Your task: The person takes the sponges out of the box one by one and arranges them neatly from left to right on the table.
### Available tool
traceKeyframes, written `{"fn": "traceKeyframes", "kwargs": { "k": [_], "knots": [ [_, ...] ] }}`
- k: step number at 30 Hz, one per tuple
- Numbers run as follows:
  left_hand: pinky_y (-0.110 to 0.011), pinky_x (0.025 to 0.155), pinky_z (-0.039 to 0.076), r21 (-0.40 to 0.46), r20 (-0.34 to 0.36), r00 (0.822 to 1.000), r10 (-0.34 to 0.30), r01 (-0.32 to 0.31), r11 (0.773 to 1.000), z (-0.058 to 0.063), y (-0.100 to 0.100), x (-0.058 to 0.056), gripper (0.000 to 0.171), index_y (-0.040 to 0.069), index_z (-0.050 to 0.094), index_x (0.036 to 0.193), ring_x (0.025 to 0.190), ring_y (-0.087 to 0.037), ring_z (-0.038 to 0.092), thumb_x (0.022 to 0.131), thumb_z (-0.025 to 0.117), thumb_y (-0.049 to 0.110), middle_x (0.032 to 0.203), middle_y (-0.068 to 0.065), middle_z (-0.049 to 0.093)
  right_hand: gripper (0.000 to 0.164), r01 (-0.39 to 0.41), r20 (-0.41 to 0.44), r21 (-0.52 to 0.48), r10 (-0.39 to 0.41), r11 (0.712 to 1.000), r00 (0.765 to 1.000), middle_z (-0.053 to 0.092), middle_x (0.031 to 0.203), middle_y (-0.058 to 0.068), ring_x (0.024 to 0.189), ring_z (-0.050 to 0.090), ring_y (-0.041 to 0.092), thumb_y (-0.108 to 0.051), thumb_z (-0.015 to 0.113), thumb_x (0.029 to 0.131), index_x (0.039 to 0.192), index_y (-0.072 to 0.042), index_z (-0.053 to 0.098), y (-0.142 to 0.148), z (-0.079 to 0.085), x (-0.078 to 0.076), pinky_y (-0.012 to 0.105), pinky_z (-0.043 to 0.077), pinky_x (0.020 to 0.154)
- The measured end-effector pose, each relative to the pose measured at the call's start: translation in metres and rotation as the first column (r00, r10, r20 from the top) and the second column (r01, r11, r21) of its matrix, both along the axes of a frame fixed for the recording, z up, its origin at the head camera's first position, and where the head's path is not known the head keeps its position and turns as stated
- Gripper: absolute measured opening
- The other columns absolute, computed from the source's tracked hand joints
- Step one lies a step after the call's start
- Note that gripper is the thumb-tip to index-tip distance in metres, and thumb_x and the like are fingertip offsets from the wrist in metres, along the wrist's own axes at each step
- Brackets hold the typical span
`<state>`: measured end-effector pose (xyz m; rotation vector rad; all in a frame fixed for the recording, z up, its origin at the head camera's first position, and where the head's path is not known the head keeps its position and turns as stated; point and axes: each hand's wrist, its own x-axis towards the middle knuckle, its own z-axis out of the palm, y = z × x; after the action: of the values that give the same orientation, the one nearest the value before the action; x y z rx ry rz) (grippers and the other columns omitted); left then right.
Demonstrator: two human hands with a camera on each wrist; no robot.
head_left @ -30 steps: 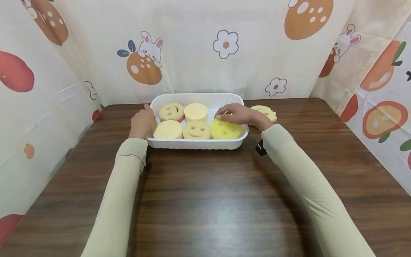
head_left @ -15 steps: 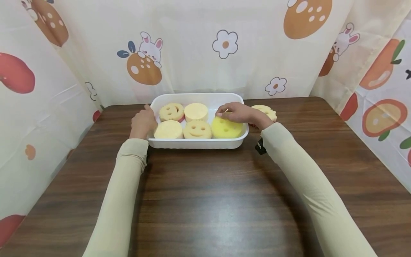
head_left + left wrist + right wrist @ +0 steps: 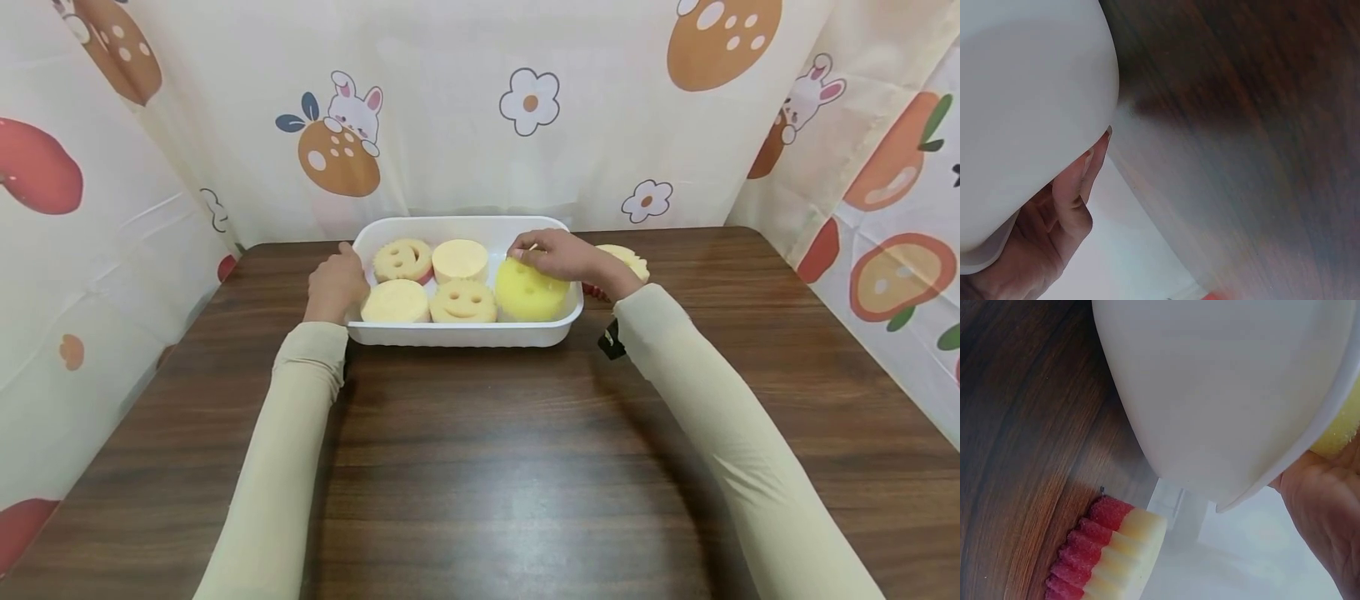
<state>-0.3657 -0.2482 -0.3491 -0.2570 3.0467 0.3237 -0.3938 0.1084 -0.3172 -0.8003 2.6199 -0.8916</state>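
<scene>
While pinched near its far edge in the grip of the right hand (image 3: pixel 561 252), tilted with that edge raised: yellow sponge (image 3: pixel 529 296), round and pierced with holes, inside the right end of the white tray (image 3: pixel 472 336), just nearer than the clamped fingers. Clamped on the tray's opposite end, well left of that grip: left hand (image 3: pixel 336 285), fingers bent against the outer wall in the left wrist view, thumb hidden. Nearest on the left of the right hand's grip, beside the yellow sponge: smiling pale sponge (image 3: pixel 463 305), face up. Just right of the left hand's grip: pale plain disc (image 3: pixel 395 302). In the far row, between both grips: thick plain disc (image 3: pixel 460 261) and grinning sponge (image 3: pixel 397 261) with a red underside. Just right of the right hand's grip, outside the tray on the brown bench (image 3: pixel 480 450): notched pale sponge (image 3: pixel 1116 553), red on the underside. Beyond both grips: cream curtain (image 3: pixel 450 142) printed with fruit, rabbits and flowers.
</scene>
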Motion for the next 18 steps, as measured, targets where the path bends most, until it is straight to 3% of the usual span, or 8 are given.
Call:
{"fn": "traceKeyframes", "kwargs": {
  "k": [18],
  "knots": [
    [-0.063,0.097,0.046,0.0,0.0,1.0,0.001,-0.001,1.0,-0.001,0.0,0.0,0.066,-0.013,0.02,0.145,0.114,-0.052,0.058,0.092,0.051,0.013,0.125,-0.036,0.055,0.034,0.047,-0.037,-0.01,-0.048,0.999,0.998,0.059,0.134,0.006,0.124,0.048,0.024,-0.037,0.045,0.104,0.125,-0.017,0.063,0.012,0.01,0.003,0.044,0.036,0.108]
  ]
}}
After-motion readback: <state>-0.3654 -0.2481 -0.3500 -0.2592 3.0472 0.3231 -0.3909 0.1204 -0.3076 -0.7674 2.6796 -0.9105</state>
